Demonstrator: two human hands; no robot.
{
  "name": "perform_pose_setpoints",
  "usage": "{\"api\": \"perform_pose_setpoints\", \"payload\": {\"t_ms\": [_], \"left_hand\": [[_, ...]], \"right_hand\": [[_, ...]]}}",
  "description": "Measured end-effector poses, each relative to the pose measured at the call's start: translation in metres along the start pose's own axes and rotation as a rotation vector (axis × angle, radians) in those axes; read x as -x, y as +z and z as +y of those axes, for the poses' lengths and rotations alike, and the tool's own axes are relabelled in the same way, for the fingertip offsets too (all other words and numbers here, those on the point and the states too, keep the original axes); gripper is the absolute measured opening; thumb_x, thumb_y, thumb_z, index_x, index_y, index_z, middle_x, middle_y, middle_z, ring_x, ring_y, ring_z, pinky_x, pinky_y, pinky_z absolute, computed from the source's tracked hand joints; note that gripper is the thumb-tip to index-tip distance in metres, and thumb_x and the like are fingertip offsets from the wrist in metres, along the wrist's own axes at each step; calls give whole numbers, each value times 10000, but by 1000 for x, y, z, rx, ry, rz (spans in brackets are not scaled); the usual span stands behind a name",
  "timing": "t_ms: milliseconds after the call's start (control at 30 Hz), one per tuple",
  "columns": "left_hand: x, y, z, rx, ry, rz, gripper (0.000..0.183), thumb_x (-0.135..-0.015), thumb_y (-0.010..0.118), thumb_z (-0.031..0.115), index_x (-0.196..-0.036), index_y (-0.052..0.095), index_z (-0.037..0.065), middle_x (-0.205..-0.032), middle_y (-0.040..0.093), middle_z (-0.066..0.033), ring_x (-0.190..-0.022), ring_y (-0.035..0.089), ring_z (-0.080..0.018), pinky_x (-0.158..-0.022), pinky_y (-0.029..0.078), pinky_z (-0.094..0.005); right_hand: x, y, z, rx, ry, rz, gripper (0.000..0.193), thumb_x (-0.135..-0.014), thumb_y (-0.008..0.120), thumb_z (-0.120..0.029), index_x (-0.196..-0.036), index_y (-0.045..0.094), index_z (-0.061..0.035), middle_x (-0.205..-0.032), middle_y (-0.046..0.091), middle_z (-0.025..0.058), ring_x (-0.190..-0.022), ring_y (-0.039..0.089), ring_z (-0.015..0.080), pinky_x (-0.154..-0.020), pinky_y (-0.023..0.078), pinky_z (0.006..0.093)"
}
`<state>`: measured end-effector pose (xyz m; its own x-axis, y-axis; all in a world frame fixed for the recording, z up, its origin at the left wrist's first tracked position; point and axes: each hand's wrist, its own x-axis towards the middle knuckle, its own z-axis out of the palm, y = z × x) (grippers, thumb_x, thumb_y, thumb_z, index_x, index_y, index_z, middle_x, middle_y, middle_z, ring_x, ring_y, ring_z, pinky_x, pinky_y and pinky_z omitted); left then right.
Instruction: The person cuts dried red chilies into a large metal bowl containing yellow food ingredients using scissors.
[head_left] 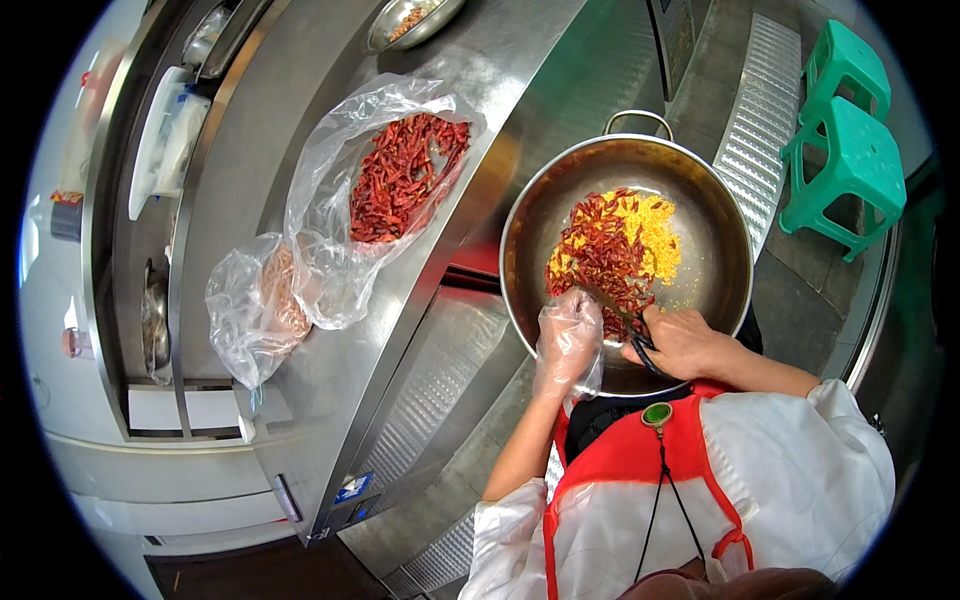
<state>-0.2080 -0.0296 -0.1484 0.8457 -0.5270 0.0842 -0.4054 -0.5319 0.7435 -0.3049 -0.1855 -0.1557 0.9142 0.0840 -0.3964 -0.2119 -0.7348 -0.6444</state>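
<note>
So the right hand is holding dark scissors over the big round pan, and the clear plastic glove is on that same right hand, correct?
Not quite: the head view shows the clear plastic glove on the left hand. The right hand does hold the dark scissors over the big round pan.
</note>
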Motion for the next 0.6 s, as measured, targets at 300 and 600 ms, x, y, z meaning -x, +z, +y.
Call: {"api": "perform_pose_setpoints", "payload": {"t_ms": [300,600], "left_hand": [[-1,4,-1,-42,-40,-11,176,-828,492,103,-707,498,-25,-626,509,-232,-550,506,-363,-531,397,-417],[-1,0,-5,-101,-46,-76,160,-838,507,121,-759,553,-10,-669,544,-233,-616,558,-387,-557,415,-427]], "right_hand": [[-2,6,4,-23,-26,33,654,-872,457,-547,-938,516,101,-834,602,295,-824,606,422,-737,469,478],[-5,14,12,-71,-57,74,644,-865,480,-535,-933,529,103,-829,601,298,-810,602,429,-729,470,484]]}}
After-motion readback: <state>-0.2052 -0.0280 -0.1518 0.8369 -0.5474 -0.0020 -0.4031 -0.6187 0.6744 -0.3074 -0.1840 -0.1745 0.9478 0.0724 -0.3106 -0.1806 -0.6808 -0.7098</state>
